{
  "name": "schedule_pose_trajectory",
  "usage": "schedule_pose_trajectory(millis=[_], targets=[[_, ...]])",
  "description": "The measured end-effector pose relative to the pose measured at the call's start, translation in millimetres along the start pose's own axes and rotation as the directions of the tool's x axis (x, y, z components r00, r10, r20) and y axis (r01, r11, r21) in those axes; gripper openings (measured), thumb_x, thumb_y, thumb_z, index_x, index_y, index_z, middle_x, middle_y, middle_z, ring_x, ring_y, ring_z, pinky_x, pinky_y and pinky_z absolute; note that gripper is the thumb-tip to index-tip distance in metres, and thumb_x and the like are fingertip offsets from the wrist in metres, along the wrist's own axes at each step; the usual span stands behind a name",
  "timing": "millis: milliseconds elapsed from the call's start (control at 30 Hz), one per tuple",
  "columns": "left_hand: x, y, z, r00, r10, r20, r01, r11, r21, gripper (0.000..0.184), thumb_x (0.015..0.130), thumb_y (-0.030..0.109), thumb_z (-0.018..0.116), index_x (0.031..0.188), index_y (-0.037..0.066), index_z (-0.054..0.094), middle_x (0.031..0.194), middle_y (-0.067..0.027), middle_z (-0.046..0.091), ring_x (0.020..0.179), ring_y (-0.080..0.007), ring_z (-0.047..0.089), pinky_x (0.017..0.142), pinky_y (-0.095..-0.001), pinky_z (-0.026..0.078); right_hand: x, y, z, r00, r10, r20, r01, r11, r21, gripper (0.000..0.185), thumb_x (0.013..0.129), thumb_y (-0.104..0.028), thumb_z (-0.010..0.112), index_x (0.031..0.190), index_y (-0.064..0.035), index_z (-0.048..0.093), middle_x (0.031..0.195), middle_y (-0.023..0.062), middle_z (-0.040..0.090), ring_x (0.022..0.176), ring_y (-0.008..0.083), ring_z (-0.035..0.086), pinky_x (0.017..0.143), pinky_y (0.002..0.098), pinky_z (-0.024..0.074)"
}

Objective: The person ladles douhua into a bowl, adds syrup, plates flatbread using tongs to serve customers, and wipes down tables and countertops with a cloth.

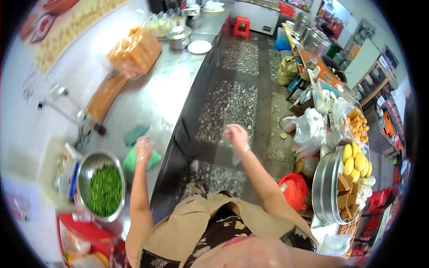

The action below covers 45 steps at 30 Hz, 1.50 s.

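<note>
Green greens [105, 190] in a silver bowl [85, 175] near left; cloths [142, 159] beside it, bright green and darker teal; tan vest [187, 223] over a dark brown top [223, 230] with cream blotches; floor [230, 98] is speckled grey, kinda busy; yellow fruit [356, 161] right, red stool [241, 27] far off.

Tan vest [178, 230], dark mesh panels [298, 238]; brown top [223, 223], cream blotches; clear gloves [144, 152].

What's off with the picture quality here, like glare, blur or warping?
Head view: fisheye distortion and blacked-out corners; head view: white glare on the steel counter; head view: left hand and right hand slightly soft, fine finger detail unclear.
</note>
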<state>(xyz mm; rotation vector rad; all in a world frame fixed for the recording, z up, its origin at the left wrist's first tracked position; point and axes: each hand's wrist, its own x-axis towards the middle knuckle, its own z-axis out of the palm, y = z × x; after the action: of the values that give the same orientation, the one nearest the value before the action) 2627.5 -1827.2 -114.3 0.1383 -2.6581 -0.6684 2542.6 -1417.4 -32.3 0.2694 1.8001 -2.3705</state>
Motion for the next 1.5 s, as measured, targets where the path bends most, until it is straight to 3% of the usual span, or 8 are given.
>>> schedule_pose_trajectory(millis=[167, 267, 467, 533, 600, 767, 1000, 1500], targets=[[80.1, -84.5, 18.9, 0.775, -0.629, 0.065, 0.531, 0.704, 0.471, 0.072, 0.067, 0.034, 0.074, 0.128, 0.012, 0.042, 0.131, -0.0133, 0.042, 0.122, -0.0289, 0.039, 0.097, -0.0456, 0.037, 114.1, -21.7, 48.3, 0.981, -0.009, 0.195, 0.026, 0.996, -0.087, 0.015, 0.089, -0.019, 0.055, 0.090, -0.0053, 0.061, 0.072, 0.0009, 0.060, 0.061, 0.0070, 0.053, 0.056, 0.0204, 0.0442], [117.3, -124.9, 59.1, 0.683, -0.728, -0.060, 0.594, 0.505, 0.627, 0.035, 0.083, 0.025, 0.058, 0.109, 0.003, 0.051, 0.114, -0.0148, 0.055, 0.104, -0.0323, 0.053, 0.082, -0.0409, 0.046, 165.9, -19.7, 31.0, 0.981, 0.171, -0.089, -0.166, 0.984, 0.060, 0.011, 0.086, -0.015, 0.057, 0.088, -0.0046, 0.061, 0.072, 0.0026, 0.060, 0.060, 0.0088, 0.053, 0.053, 0.0214, 0.0441], [303.7, -6.4, 165.7, 0.897, -0.409, -0.170, 0.346, 0.887, -0.306, 0.034, 0.090, 0.030, 0.048, 0.096, -0.003, 0.052, 0.082, -0.0199, 0.059, 0.077, -0.0322, 0.057, 0.069, -0.0418, 0.043, 236.7, -39.2, -50.8, 0.841, 0.273, -0.468, -0.149, 0.947, 0.285, 0.011, 0.080, -0.017, 0.061, 0.082, -0.0065, 0.059, 0.068, 0.0029, 0.057, 0.054, 0.0095, 0.051, 0.048, 0.0234, 0.0412], [373.4, 93.6, 201.8, 0.900, -0.367, 0.234, 0.432, 0.814, -0.388, 0.041, 0.086, 0.036, 0.054, 0.093, -0.004, 0.056, 0.075, -0.0148, 0.057, 0.068, -0.0262, 0.052, 0.063, -0.0398, 0.042, 268.3, -39.6, -71.2, 0.806, 0.286, -0.518, -0.127, 0.938, 0.321, 0.011, 0.080, -0.017, 0.061, 0.082, -0.0067, 0.059, 0.067, 0.0028, 0.057, 0.055, 0.0095, 0.051, 0.048, 0.0232, 0.0413], [426.7, 204.5, 231.2, 0.763, -0.175, 0.623, 0.596, 0.565, -0.571, 0.039, 0.078, 0.031, 0.066, 0.097, -0.001, 0.054, 0.078, -0.0056, 0.056, 0.069, -0.0151, 0.052, 0.061, -0.0331, 0.043, 301.8, -44.9, -86.5, 0.821, 0.285, -0.495, -0.129, 0.937, 0.325, 0.012, 0.081, -0.019, 0.059, 0.083, -0.0068, 0.058, 0.068, 0.0029, 0.057, 0.057, 0.0098, 0.052, 0.051, 0.0232, 0.0424], [494.2, 378.7, 343.7, 0.838, 0.378, 0.394, 0.140, 0.549, -0.824, 0.041, 0.075, 0.021, 0.072, 0.103, 0.002, 0.048, 0.090, -0.0019, 0.053, 0.081, -0.0109, 0.049, 0.072, -0.0269, 0.044, 404.8, -113.5, -110.0, 0.995, 0.054, -0.083, -0.029, 0.961, 0.276, 0.034, 0.086, -0.026, 0.060, 0.110, -0.0028, 0.057, 0.101, 0.0068, 0.061, 0.086, 0.0134, 0.057, 0.077, 0.0258, 0.0448], [626.6, 478.4, 403.1, 0.720, 0.439, 0.538, 0.329, 0.467, -0.821, 0.017, 0.090, 0.011, 0.053, 0.100, -0.001, 0.054, 0.088, -0.0033, 0.057, 0.080, -0.0092, 0.048, 0.073, -0.0261, 0.043, 553.6, -223.8, -185.5, 0.988, -0.135, -0.072, 0.102, 0.933, -0.346, 0.026, 0.079, -0.015, 0.067, 0.098, 0.0022, 0.061, 0.091, 0.0041, 0.061, 0.081, 0.0104, 0.054, 0.075, 0.0252, 0.0443], [948.8, 535.2, 609.2, 0.833, 0.127, 0.539, 0.474, 0.340, -0.812, 0.023, 0.093, 0.022, 0.049, 0.089, 0.001, 0.059, 0.078, 0.0026, 0.056, 0.069, -0.0065, 0.047, 0.063, -0.0235, 0.041, 925.9, -324.9, -209.2, 0.959, -0.284, 0.014, 0.268, 0.888, -0.374, 0.017, 0.086, -0.017, 0.054, 0.085, 0.0001, 0.050, 0.065, 0.0060, 0.045, 0.063, 0.0115, 0.043, 0.058, 0.0310, 0.0404]])
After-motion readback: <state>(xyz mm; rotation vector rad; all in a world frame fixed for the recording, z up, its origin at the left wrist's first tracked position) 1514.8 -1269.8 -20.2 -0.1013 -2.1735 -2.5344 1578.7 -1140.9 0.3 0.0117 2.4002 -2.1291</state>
